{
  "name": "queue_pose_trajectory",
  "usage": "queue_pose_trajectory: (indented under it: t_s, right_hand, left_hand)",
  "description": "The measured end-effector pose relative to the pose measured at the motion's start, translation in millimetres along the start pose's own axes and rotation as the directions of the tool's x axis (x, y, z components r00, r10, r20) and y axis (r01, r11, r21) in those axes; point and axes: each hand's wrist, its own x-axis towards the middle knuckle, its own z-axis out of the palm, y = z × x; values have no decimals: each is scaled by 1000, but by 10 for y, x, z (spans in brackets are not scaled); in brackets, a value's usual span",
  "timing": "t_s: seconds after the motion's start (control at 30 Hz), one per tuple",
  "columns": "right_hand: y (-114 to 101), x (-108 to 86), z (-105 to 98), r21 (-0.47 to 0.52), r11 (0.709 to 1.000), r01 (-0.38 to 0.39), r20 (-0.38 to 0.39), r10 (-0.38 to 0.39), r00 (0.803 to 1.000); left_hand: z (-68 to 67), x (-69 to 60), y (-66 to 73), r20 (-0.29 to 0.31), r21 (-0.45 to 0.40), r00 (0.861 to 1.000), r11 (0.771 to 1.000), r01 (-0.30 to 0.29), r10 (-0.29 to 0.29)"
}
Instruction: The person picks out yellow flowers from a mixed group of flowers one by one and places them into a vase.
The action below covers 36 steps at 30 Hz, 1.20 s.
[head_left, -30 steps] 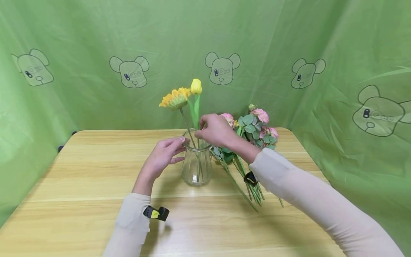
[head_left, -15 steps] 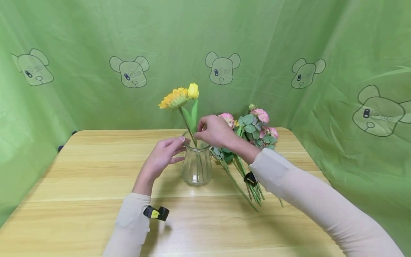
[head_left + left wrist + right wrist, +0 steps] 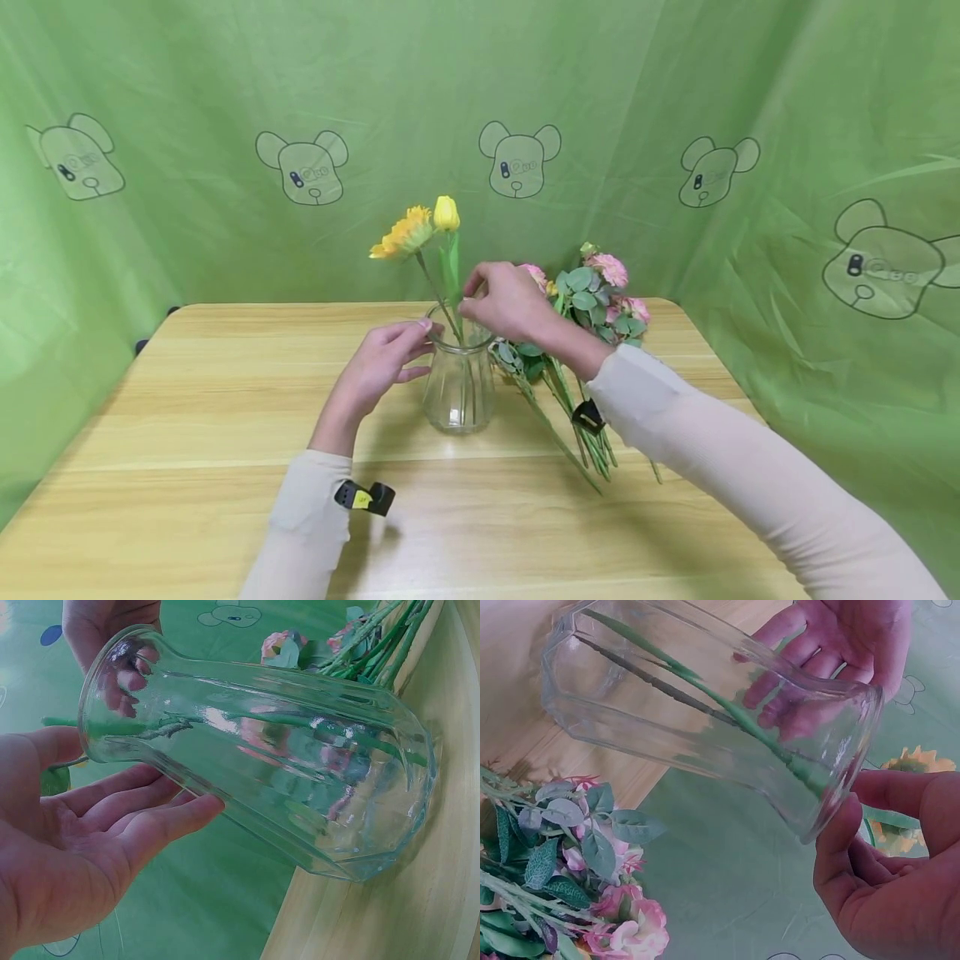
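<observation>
A clear glass vase (image 3: 459, 392) stands upright on the table, holding a yellow-orange sunflower (image 3: 405, 235) and a yellow tulip (image 3: 447, 214). My left hand (image 3: 386, 360) holds the vase's rim from the left, thumb at the lip and fingers along the neck; the left wrist view shows those fingers against the glass (image 3: 255, 765). At the mouth of the vase, my right hand (image 3: 512, 304) pinches the tulip low on its green part. Both stems (image 3: 705, 701) run down inside the glass in the right wrist view.
Right of the vase lies a bunch of pink flowers (image 3: 609, 271) with green leaves, its stems (image 3: 592, 450) pointing toward the front of the wooden table (image 3: 225, 400). Behind hangs a green curtain (image 3: 420, 100) with bear-head drawings.
The tulip head has shifted left and is a little lower than a second ago. The sunflower has tilted slightly left. My right hand has moved slightly; my left hand has stayed at the rim.
</observation>
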Motion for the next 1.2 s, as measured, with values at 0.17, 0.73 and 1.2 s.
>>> queue_pose_trajectory:
  t_s: [0.17, 0.73, 1.2]
  right_hand:
    - [13, -15, -31, 31, 1000, -3, -11, 3, 1000]
    - [176, 22, -229, -12, 999, -42, -118, 41, 992]
    - [654, 67, -336, -83, 988, -130, -184, 113, 976]
  left_hand:
    - [-2, 2, -5, -1, 1, 1000, 1000, 5, -5]
    - [6, 1, -5, -9, 5, 1000, 1000, 9, -8]
    - [8, 1, -2, -7, 4, 1000, 1000, 13, -13]
